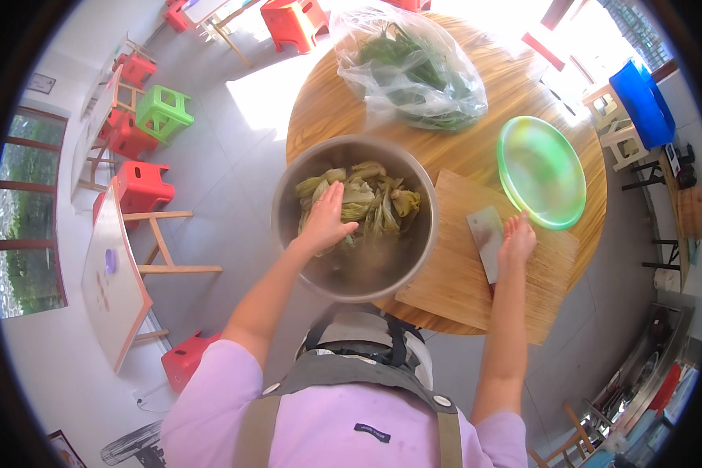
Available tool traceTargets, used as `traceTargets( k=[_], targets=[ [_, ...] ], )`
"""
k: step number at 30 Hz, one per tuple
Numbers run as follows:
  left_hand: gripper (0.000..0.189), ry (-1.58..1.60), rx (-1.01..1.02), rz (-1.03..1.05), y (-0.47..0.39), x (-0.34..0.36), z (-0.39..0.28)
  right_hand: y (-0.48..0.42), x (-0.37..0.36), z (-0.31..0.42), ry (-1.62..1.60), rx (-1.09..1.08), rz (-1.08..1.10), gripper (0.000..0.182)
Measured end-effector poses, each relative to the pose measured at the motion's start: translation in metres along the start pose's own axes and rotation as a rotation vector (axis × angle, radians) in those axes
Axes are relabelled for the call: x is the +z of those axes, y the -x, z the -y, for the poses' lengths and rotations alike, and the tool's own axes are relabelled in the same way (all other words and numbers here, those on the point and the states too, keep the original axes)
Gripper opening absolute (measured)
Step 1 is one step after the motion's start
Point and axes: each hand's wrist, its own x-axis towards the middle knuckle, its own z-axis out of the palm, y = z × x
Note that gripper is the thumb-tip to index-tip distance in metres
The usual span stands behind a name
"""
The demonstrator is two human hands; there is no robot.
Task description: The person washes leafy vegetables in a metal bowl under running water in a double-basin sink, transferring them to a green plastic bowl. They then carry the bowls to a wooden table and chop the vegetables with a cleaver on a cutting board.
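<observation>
My left hand [326, 217] reaches into a large stainless steel pot [281, 219], its fingers extended and its thumb spread. It lies over wilted yellow-green leafy vegetables [367, 198], which look like pickled greens; cloudy liquid shows at the pot's near side. At the right, my right hand [516, 238] has its fingers curled at the near rim of a green plastic basin [541, 172], pinching the edge. Below that hand, a cleaver [484, 234] lies on a wooden cutting board [444, 281], its handle partly hidden by my forearm.
A clear plastic bag of green vegetables [412, 67] sits at the back of the round wooden table [313, 111]. Red stools [143, 187], a green stool [164, 111] and a white-topped table [114, 281] stand to the left. A blue stool [642, 105] is at the right.
</observation>
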Motion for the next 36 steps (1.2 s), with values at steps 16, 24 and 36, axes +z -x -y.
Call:
traceTargets(
  k=[16,24,36],
  targets=[
    [0.045,0.806,-0.084,0.214,-0.038,-0.048,0.020,0.169,0.100,-0.079,0.814,-0.242,0.608,0.040],
    [0.035,1.517,-0.023,0.068,-0.004,-0.108,-0.003,0.221,0.110,-0.011,-0.145,0.297,0.914,0.049],
    [0.093,1.819,0.172,-0.064,0.013,-0.029,-0.039,0.227,0.149,-0.038,0.412,-0.424,0.722,0.039]
  ],
)
